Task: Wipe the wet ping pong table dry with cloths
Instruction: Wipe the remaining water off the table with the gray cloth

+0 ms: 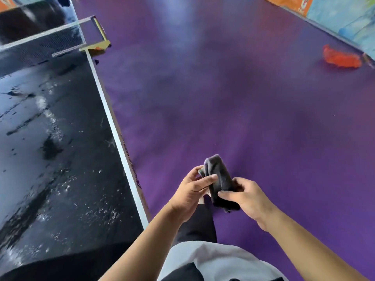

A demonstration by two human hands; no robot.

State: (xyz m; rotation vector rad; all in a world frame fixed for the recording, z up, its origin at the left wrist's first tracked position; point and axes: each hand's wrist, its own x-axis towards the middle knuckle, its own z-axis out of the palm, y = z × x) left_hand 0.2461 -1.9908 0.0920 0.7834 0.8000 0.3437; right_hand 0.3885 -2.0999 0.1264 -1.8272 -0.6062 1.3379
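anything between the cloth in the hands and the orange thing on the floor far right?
In the head view, only bare purple floor lies between the dark cloth, held by both hands, and the orange thing.

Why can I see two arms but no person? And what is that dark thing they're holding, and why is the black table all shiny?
The camera sits on the person's head and looks down, so you see only their own arms, like your own when you look down. The left hand and the right hand both hold a dark cloth, folded or bunched, above the purple floor, not over the table. The black ping pong table is on the left. It shines because it is wet: there are streaks and little drops of water on it. Its net is at the far end. The cloth is for wiping the table dry. An orange thing lies far away on the floor; it is too blurry to name.
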